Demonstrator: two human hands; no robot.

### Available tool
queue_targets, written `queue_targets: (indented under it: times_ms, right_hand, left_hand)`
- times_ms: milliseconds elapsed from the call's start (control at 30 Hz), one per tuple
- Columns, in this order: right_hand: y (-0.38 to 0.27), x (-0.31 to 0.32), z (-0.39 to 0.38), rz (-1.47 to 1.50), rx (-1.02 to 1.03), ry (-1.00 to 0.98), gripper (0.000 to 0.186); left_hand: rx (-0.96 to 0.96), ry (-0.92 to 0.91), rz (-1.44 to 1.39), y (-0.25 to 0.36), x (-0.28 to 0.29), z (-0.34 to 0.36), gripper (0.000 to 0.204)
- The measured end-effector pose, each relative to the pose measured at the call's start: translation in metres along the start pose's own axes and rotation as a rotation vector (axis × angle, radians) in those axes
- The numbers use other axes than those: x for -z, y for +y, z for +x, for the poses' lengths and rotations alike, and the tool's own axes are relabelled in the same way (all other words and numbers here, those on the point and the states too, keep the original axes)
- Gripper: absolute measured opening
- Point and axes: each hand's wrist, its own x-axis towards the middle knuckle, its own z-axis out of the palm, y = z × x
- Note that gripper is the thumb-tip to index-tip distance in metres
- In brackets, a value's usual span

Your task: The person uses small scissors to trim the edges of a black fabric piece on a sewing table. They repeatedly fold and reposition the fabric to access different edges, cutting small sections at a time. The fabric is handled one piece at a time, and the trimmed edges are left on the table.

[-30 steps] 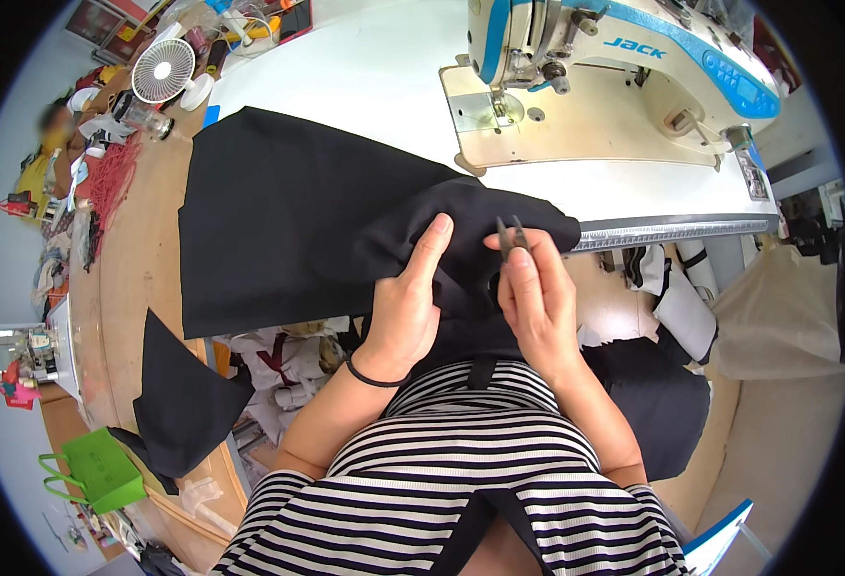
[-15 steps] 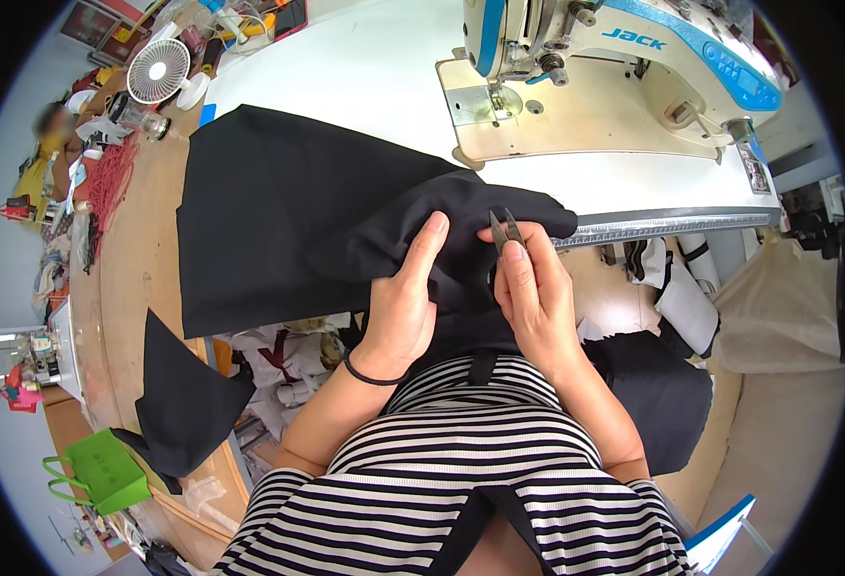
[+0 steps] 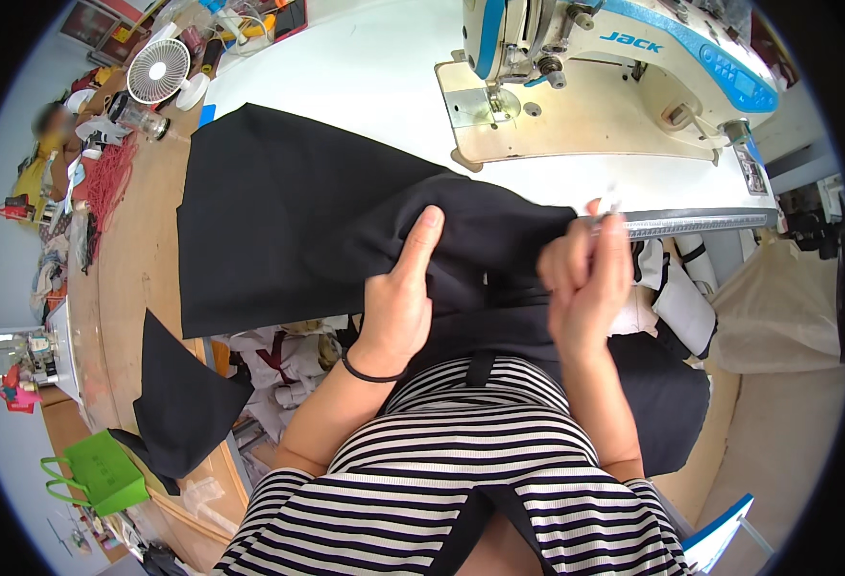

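My left hand (image 3: 398, 312) grips a large piece of black fabric (image 3: 259, 216) with its thumb on top; the fabric lies over the white table (image 3: 336, 72) and hangs past its near edge toward my lap. Right of it, my right hand (image 3: 585, 283) is closed round small metal thread snips (image 3: 606, 213), blurred, near the table's front ruler strip (image 3: 686, 224). The white and blue sewing machine (image 3: 624, 43) stands beyond both hands, with its metal bed above the fabric.
At left, a wooden table (image 3: 120, 288) holds a fan (image 3: 160, 72), red cords and clutter. A second black piece (image 3: 182, 403) and a green bag (image 3: 96, 470) lie lower left. Fabric piles sit below the table. Another person (image 3: 50, 125) is blurred at far left.
My right hand with the snips has moved away from the fabric by my left thumb, toward the right. My left hand has shifted only slightly.
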Motion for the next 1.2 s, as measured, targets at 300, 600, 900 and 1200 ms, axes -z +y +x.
queue_targets:
  times_ms: [300,600,900,1200]
  right_hand:
    - [-0.007,-0.016,-0.007,-0.935,-0.015,-0.138,0.036]
    - [-0.005,-0.014,0.002,-1.013,0.251,-0.133,0.013]
    - [-0.025,0.008,0.010,-1.090,-0.060,-0.113,0.026]
    - [-0.008,0.014,0.022,-1.034,-0.006,-0.042,0.012]
  left_hand:
    - [0.206,0.109,-0.697,0.003,-0.017,0.001,0.026]
    - [0.143,0.101,-0.641,0.011,-0.023,0.004,0.022]
    - [0.278,0.039,-0.729,0.000,-0.015,0.008,0.028]
    - [0.391,0.167,-0.928,-0.008,-0.019,0.010,0.025]
